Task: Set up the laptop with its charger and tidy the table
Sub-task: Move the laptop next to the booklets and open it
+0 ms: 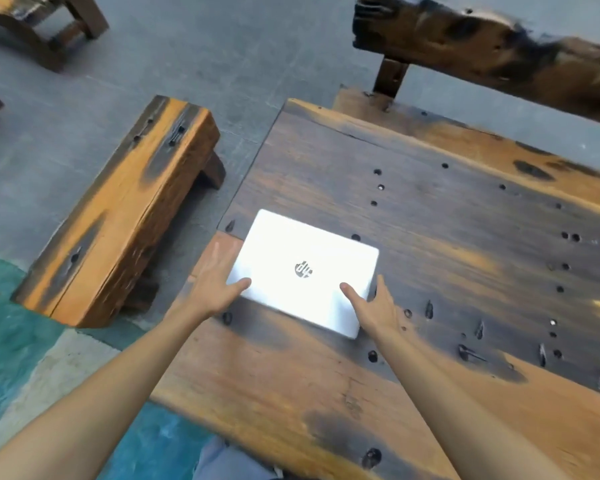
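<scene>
A closed silver laptop (305, 271) lies flat on the dark wooden table (447, 237), near its left end, lid up with a logo in the middle. My left hand (215, 282) is at the laptop's near left corner, thumb on the lid and fingers spread along the left edge. At the near right corner is my right hand (378, 310), thumb on the lid, fingers along the right side. Both hands grip the laptop's edges. No charger is in view.
A wooden bench (118, 216) stands on the grey floor left of the table. Another heavy bench back (499, 50) rises beyond the table's far edge. The tabletop has many bolt holes. A teal painted floor patch (11, 341) lies at lower left.
</scene>
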`<state>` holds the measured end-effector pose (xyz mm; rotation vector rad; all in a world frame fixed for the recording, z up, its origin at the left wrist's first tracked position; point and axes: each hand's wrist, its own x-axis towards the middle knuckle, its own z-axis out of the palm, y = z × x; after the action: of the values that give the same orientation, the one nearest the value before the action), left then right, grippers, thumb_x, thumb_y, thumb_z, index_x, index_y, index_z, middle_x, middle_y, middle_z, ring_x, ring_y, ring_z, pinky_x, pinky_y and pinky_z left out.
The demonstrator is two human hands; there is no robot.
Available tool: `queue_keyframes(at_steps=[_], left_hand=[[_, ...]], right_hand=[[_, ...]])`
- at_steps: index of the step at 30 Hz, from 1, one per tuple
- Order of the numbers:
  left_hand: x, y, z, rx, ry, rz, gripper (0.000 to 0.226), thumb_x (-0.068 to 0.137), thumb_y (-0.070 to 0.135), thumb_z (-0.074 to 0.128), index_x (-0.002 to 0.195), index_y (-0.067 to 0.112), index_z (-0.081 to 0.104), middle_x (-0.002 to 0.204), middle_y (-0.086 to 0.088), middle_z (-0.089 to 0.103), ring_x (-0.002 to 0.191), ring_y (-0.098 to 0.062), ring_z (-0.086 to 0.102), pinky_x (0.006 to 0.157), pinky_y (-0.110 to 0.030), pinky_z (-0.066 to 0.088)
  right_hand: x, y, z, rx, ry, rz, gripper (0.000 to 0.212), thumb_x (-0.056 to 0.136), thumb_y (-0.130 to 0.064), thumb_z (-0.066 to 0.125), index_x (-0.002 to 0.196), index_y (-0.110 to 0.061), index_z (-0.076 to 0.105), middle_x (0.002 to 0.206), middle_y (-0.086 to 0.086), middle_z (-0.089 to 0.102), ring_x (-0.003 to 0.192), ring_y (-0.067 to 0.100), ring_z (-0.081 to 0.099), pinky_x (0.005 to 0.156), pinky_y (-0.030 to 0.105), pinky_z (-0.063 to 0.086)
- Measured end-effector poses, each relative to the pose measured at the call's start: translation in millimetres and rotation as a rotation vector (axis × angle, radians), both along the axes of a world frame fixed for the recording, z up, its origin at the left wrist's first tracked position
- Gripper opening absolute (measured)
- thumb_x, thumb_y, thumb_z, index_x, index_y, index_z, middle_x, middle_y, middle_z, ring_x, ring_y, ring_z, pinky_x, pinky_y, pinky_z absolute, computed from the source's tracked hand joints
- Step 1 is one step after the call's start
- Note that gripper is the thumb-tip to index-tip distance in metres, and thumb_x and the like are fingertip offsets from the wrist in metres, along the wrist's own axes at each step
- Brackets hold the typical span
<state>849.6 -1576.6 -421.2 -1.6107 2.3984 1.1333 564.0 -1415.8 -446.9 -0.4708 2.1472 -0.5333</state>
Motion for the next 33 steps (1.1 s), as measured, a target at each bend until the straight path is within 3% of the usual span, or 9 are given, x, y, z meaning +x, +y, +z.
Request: queue_keyframes(at_steps=[4, 7, 12, 14, 16, 19, 24, 28, 33], left_hand=[[-11, -39, -22, 0.12, -0.057, 0.088, 0.088, 0.092, 0.044, 0.065, 0.161, 0.022, 0.014, 0.168, -0.008, 0.011, 0.155, -0.031, 0.008, 0.12, -0.046, 0.018], [-13, -70, -41, 0.26, -0.039, 0.213, 0.095, 0.083, 0.057, 0.065, 0.159, 0.019, 0.022, 0.167, -0.008, 0.019, 0.152, -0.027, 0.023, 0.122, -0.047, 0.022], [-11, -91, -70, 0.354, 0.021, 0.277, 0.049, 0.074, 0.064, 0.063, 0.11, 0.033, 0.052, 0.124, -0.001, 0.06, 0.113, -0.023, 0.058, 0.102, -0.051, 0.049], [-13, -90, -69, 0.376, 0.048, 0.283, 0.06, 0.078, 0.062, 0.063, 0.128, 0.03, 0.051, 0.126, 0.003, 0.059, 0.118, -0.021, 0.058, 0.102, -0.049, 0.049], [-15, -85, -67, 0.441, 0.089, 0.324, 0.073, 0.085, 0.05, 0.067, 0.148, 0.02, 0.043, 0.135, 0.004, 0.059, 0.117, -0.009, 0.059, 0.097, -0.03, 0.051], [-18, -77, -65, 0.447, 0.143, 0.344, 0.074, 0.09, 0.027, 0.073, 0.154, 0.017, 0.038, 0.127, 0.008, 0.062, 0.109, -0.003, 0.061, 0.077, -0.007, 0.044], [-24, -92, -59, 0.553, 0.219, 0.443, 0.071, 0.089, 0.01, 0.073, 0.152, 0.012, 0.04, 0.136, -0.002, 0.059, 0.117, -0.017, 0.059, 0.09, -0.03, 0.052], [-27, -103, -56, 0.729, 0.286, 0.531, 0.059, 0.088, -0.006, 0.066, 0.142, 0.014, 0.053, 0.116, 0.008, 0.068, 0.093, -0.004, 0.071, 0.062, -0.019, 0.058], [-25, -101, -60, 0.774, 0.357, 0.577, 0.059, 0.086, -0.019, 0.059, 0.138, 0.008, 0.054, 0.126, -0.012, 0.067, 0.115, -0.034, 0.064, 0.097, -0.06, 0.051]], right_hand=[[-4, -13, -15, 0.018, -0.102, -0.208, 0.119, 0.071, -0.071, 0.075, 0.161, -0.023, 0.014, 0.164, 0.004, 0.031, 0.146, 0.032, 0.037, 0.116, 0.055, 0.036], [-4, -27, -24, 0.001, -0.095, -0.306, 0.106, 0.076, -0.06, 0.078, 0.158, -0.017, 0.026, 0.158, 0.005, 0.039, 0.139, 0.03, 0.045, 0.112, 0.053, 0.041], [0, -38, -37, -0.033, -0.071, -0.395, 0.083, 0.077, -0.052, 0.08, 0.146, -0.019, 0.045, 0.143, 0.002, 0.054, 0.124, 0.024, 0.057, 0.106, 0.05, 0.047], [1, -37, -41, -0.045, -0.068, -0.418, 0.08, 0.079, -0.046, 0.081, 0.146, -0.018, 0.048, 0.14, 0.004, 0.055, 0.122, 0.022, 0.057, 0.106, 0.048, 0.048], [0, -36, -45, -0.06, -0.064, -0.453, 0.079, 0.08, -0.039, 0.083, 0.147, -0.015, 0.048, 0.138, 0.005, 0.056, 0.118, 0.02, 0.06, 0.101, 0.04, 0.051], [0, -35, -45, -0.091, -0.095, -0.52, 0.072, 0.082, -0.026, 0.083, 0.145, -0.014, 0.051, 0.121, -0.006, 0.063, 0.1, 0.006, 0.063, 0.077, 0.02, 0.05], [-10, -32, -51, -0.109, -0.223, -0.629, 0.067, 0.082, 0.004, 0.075, 0.142, -0.013, 0.052, 0.122, -0.002, 0.066, 0.106, 0.014, 0.064, 0.086, 0.031, 0.054], [-21, -28, -56, -0.11, -0.279, -0.615, 0.065, 0.08, 0.015, 0.07, 0.138, -0.012, 0.055, 0.12, 0.001, 0.068, 0.105, 0.018, 0.068, 0.087, 0.038, 0.057], [-29, -15, -58, -0.158, -0.41, -0.562, 0.068, 0.08, 0.015, 0.071, 0.139, -0.016, 0.057, 0.127, 0.005, 0.069, 0.112, 0.022, 0.069, 0.08, 0.036, 0.057]])
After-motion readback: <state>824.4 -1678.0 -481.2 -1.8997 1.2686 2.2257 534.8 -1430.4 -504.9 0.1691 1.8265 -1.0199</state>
